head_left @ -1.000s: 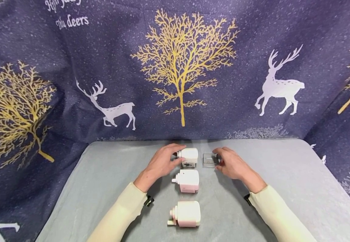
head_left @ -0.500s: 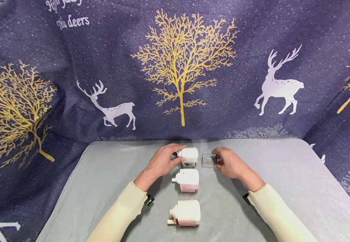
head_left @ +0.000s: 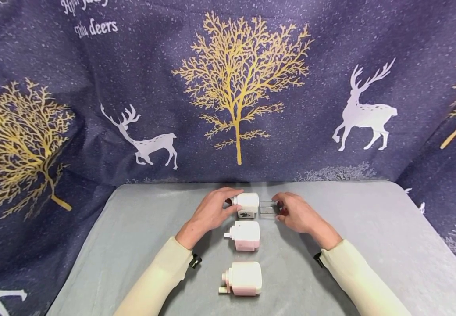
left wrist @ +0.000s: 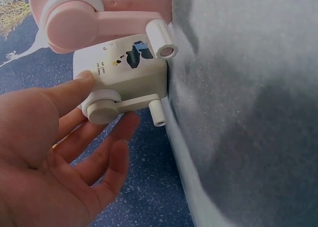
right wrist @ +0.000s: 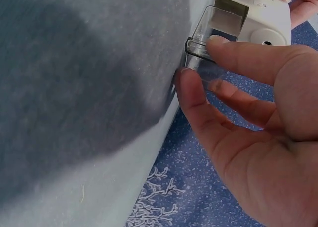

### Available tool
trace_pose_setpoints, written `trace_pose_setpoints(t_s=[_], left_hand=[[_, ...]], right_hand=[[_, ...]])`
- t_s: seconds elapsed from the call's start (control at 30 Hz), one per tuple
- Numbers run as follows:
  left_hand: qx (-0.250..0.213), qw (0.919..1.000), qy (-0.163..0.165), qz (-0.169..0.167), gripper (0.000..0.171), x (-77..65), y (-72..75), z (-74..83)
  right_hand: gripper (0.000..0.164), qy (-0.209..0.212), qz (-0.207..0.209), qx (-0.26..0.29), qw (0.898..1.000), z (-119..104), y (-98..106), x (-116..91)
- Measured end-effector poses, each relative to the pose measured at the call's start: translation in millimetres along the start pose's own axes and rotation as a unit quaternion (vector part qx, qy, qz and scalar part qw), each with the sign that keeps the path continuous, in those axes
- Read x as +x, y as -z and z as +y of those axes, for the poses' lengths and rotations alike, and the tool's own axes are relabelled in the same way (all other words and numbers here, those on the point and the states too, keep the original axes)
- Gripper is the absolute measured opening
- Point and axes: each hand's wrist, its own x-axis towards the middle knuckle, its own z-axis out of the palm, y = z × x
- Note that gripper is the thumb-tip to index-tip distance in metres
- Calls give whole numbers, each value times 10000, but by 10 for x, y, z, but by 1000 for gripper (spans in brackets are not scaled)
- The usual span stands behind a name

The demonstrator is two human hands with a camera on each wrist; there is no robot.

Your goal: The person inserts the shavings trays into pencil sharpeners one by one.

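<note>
At the far side of the table, a white crank pencil sharpener (head_left: 248, 202) stands with a dark printed picture on one side. My left hand (head_left: 212, 210) grips it at its crank end, thumb on one side and fingers on the other. To its right, my right hand (head_left: 296, 212) pinches a clear shavings drawer (head_left: 268, 207) between thumb and fingers. In the right wrist view the drawer (right wrist: 204, 29) meets the open slot of the white sharpener (right wrist: 266, 13), its inner end at the opening. The crank handle (left wrist: 141, 104) shows in the left wrist view.
Two pink-and-white crank sharpeners stand nearer on the grey cloth: one in the middle (head_left: 247, 236) and one at the front (head_left: 246, 279), cranks to the left. A dark blue curtain (head_left: 149, 87) with deer and trees hangs behind the table's far edge.
My right hand has moved left with the clear drawer, closing the gap to the white sharpener. The left hand and the sharpeners stay about where they were.
</note>
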Motion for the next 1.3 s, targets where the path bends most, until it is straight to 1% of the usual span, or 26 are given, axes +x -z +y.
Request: trace_pose_setpoints(t_s=[0.47, 0.67, 0.8, 1.3], left_hand=[[-19, 10000, -20, -19, 49, -9, 6, 3], [-11, 10000, 0, 19, 50, -13, -11, 3], [62, 10000, 70, 34, 50, -11, -13, 7], [104, 9999, 68, 39, 51, -4, -13, -3]], right_hand=[[49, -30, -12, 78, 10000, -54, -43, 40], [46, 177, 105, 84, 9998, -53, -61, 46], [46, 266, 152, 92, 9995, -50, -74, 53], [47, 160, -57, 125, 9998, -100, -64, 99]])
